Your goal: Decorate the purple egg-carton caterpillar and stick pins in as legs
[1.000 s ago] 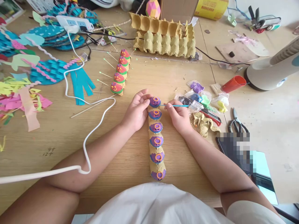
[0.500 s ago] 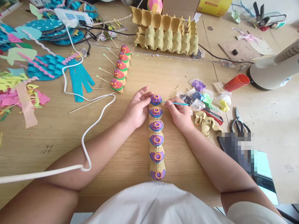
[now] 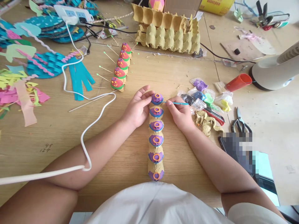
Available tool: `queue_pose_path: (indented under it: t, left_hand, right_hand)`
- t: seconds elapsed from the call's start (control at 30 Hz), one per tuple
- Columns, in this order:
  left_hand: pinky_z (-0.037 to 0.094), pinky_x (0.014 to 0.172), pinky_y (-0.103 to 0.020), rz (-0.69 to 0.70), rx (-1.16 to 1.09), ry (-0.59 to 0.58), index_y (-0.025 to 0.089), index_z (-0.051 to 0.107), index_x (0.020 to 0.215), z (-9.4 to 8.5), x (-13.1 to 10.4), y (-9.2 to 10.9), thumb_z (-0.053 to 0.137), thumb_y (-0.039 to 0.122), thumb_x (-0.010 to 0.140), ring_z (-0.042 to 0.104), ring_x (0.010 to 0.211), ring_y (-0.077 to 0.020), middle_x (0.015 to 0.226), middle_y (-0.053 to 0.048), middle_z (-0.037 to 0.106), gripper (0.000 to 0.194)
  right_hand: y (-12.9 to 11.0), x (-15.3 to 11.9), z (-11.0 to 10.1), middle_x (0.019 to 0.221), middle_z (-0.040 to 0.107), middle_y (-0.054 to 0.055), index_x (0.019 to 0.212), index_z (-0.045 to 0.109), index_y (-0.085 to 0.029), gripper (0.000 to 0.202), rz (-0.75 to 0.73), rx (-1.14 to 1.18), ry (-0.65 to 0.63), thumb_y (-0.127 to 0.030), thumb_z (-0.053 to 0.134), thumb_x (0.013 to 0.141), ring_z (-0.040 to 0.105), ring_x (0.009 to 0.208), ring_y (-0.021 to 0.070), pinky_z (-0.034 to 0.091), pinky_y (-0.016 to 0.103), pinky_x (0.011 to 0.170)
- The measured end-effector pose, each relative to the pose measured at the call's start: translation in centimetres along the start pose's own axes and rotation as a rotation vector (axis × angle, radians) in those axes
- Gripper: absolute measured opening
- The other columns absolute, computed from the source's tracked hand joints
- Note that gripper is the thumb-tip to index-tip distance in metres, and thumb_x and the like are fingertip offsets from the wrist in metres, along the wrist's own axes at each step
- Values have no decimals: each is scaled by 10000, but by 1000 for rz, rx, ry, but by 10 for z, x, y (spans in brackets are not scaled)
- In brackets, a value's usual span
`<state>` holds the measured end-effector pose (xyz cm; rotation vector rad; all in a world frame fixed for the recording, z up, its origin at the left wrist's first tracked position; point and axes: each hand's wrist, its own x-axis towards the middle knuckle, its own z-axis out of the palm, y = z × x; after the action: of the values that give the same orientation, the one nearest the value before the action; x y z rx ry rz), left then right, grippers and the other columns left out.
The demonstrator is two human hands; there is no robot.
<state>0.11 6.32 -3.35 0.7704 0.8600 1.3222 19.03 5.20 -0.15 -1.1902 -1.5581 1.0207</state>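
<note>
A strip of egg carton (image 3: 156, 134) runs lengthwise in front of me, its several bumps covered in purple and blue with orange rings. My left hand (image 3: 139, 107) grips the strip's far end from the left, thumb against the top bump. Between the fingers of my right hand (image 3: 179, 112) is a thin blue tool (image 3: 178, 103), its tip touching or very near the face on that far bump. Further back on the left stands a second strip (image 3: 120, 68) with red and green bumps and green-tipped sticks.
A white cable (image 3: 99, 116) crosses my left forearm. Right of my right hand lie clay bags (image 3: 206, 96), a red cutter (image 3: 213, 116), carton scraps (image 3: 205, 123) and scissors (image 3: 239, 123). Egg cartons (image 3: 171, 39) sit at the back, a red cup (image 3: 238, 82) at right.
The near end of the purple strip has shifted slightly left. Both hands keep nearly the same hold, and the view has moved a little.
</note>
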Motion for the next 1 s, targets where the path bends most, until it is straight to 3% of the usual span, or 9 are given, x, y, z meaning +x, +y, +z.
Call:
queue_pose_path:
  t: [0.63, 1.0]
  left_hand:
    - [575, 1041, -378, -20, -3, 6, 315, 610, 1232, -1, -1, 1, 713, 166, 877, 737, 1128, -182, 1149, 10, 744, 399]
    - [554, 1019, -290, -118, -174, 78, 286, 632, 1203, 10, -6, 11, 716, 72, 850, 742, 1048, -135, 1045, 33, 756, 421]
  right_hand:
    - [4, 0, 1, 813, 618, 17, 789, 670, -216, 366, -19, 18, 23, -548, 638, 941, 562, 824, 177, 458, 320, 819]
    - [10, 2, 2, 817, 640, 17, 819, 690, -208, 356, -76, 11, 21, -534, 635, 951, 581, 808, 170, 473, 318, 791]
